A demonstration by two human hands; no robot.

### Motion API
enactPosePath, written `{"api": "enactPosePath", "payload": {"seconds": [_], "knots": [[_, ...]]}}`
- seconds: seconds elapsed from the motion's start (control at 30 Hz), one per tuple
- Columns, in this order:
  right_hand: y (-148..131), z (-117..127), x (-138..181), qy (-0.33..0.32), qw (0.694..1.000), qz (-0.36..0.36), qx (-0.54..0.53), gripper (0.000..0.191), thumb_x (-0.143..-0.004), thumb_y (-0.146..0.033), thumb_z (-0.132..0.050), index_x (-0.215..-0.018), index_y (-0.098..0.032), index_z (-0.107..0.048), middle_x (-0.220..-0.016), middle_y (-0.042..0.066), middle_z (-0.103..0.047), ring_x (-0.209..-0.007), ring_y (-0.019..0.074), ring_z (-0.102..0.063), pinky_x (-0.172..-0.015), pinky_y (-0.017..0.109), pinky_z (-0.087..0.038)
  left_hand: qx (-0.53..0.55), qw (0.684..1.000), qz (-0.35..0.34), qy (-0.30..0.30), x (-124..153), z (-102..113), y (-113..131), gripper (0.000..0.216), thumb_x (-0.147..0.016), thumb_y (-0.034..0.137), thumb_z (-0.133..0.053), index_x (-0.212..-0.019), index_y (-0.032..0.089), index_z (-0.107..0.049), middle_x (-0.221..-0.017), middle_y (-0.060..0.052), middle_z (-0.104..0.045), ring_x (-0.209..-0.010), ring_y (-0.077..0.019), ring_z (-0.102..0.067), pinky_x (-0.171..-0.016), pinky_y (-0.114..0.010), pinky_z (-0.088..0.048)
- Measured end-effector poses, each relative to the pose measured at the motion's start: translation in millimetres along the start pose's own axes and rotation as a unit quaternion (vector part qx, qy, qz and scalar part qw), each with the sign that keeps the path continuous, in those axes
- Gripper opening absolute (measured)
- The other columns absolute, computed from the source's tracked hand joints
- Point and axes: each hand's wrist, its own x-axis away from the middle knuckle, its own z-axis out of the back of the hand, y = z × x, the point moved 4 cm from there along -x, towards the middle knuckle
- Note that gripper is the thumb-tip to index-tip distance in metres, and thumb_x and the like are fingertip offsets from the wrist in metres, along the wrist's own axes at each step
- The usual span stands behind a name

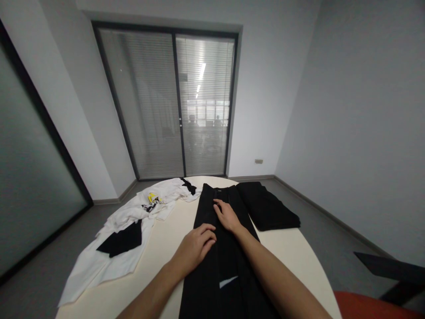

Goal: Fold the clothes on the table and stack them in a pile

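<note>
Black trousers [207, 266] lie lengthwise down the middle of the table, waistband at the far end and legs running toward me. My left hand [195, 246] rests on their left side, fingers loosely bent and apart, gripping nothing that I can see. Farther up, my right hand [227, 215] lies on the fabric near the waistband with its fingers spread. Between the two legs, lower down, a small light patch [229, 282] shows. A folded black garment [268, 208] sits just right of the waistband, touching or slightly overlapped by the trousers.
White clothing [122, 266] with black parts and a yellow print is spread along the left side of the pale round table [166, 239]. At the lower right stand a red seat [368, 305] and a dark chair part [392, 268]. Glass doors with blinds [149, 102] are behind.
</note>
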Motion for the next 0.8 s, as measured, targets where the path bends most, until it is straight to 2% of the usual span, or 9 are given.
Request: {"api": "enactPosePath", "payload": {"seconds": [0.07,0.17,0.27,0.4,0.47,0.57,0.67,0.8], "knots": [[-0.8,3.7,2.7,0.020,1.000,0.002,0.002,0.041,-0.101,-0.040,-0.042,-0.132,-0.021,-0.060,-0.111,0.009,-0.070,-0.112,0.0215,-0.060,-0.099,0.032,-0.043,-0.012,1.000,0.003,-0.020,1.1,-8.4,1.4,0.018,-0.095,0.014,-0.055,-0.106,0.024,-0.065,-0.130,-0.003,-0.061,-0.109,-0.0198,-0.064,-0.097,-0.034,-0.051],[-4.6,8.1,5.8,0.015,1.000,0.015,0.023,0.036,-0.098,-0.041,-0.049,-0.123,-0.022,-0.067,-0.094,0.006,-0.071,-0.104,0.0224,-0.060,-0.096,0.033,-0.042,-0.021,0.998,-0.032,-0.059,5.2,-16.7,3.6,0.033,-0.091,0.012,-0.059,-0.119,0.027,-0.063,-0.138,-0.003,-0.057,-0.120,-0.0229,-0.059,-0.103,-0.039,-0.048],[-7.3,11.0,8.0,-0.019,0.999,0.026,0.019,0.027,-0.095,-0.040,-0.056,-0.112,-0.027,-0.072,-0.088,0.003,-0.072,-0.103,0.0227,-0.060,-0.098,0.037,-0.039,-0.011,0.996,-0.056,-0.071,7.4,-17.1,4.0,0.026,-0.091,0.014,-0.061,-0.112,0.028,-0.067,-0.140,-0.002,-0.056,-0.126,-0.0235,-0.054,-0.108,-0.041,-0.044],[-6.6,15.4,7.9,-0.042,0.999,0.017,-0.023,0.018,-0.092,-0.036,-0.061,-0.102,-0.029,-0.074,-0.085,-0.002,-0.073,-0.095,0.0199,-0.063,-0.097,0.038,-0.036,-0.013,0.997,-0.038,-0.059,2.7,-17.8,5.8,0.014,-0.093,0.015,-0.059,-0.098,0.025,-0.068,-0.133,-0.002,-0.061,-0.120,-0.0224,-0.058,-0.102,-0.039,-0.048],[-5.4,19.4,6.6,-0.014,0.999,0.012,-0.045,0.019,-0.094,-0.036,-0.058,-0.100,-0.028,-0.073,-0.087,-0.002,-0.073,-0.090,0.0175,-0.065,-0.095,0.035,-0.038,-0.010,0.999,-0.022,-0.034,-0.6,-18.2,8.7,0.016,-0.095,0.015,-0.056,-0.100,0.025,-0.068,-0.132,-0.003,-0.061,-0.119,-0.0215,-0.059,-0.101,-0.038,-0.048],[-2.1,22.6,6.5,0.023,0.999,-0.006,-0.034,0.020,-0.093,-0.037,-0.058,-0.103,-0.025,-0.071,-0.086,-0.001,-0.073,-0.087,0.0172,-0.065,-0.090,0.032,-0.040,0.009,1.000,-0.005,-0.018,-2.5,-18.9,13.9,0.025,-0.095,0.018,-0.055,-0.117,0.026,-0.065,-0.139,-0.005,-0.057,-0.122,-0.0219,-0.058,-0.104,-0.039,-0.048],[1.2,19.6,9.0,0.006,1.000,-0.026,0.016,0.021,-0.091,-0.039,-0.060,-0.104,-0.026,-0.071,-0.083,0.000,-0.072,-0.089,0.0194,-0.065,-0.088,0.033,-0.039,0.017,0.996,-0.036,-0.077,0.0,-20.8,20.8,0.038,-0.091,0.019,-0.060,-0.128,0.028,-0.061,-0.147,-0.006,-0.052,-0.133,-0.0260,-0.050,-0.111,-0.045,-0.041],[4.0,17.2,8.3,-0.044,0.998,-0.041,0.005,0.021,-0.089,-0.035,-0.062,-0.106,-0.027,-0.071,-0.082,-0.003,-0.071,-0.089,0.0178,-0.065,-0.087,0.032,-0.039,0.005,0.987,-0.067,-0.144,4.8,-17.1,27.3,0.033,-0.092,0.023,-0.059,-0.124,0.031,-0.066,-0.147,-0.003,-0.053,-0.140,-0.0292,-0.042,-0.115,-0.052,-0.034]]}}
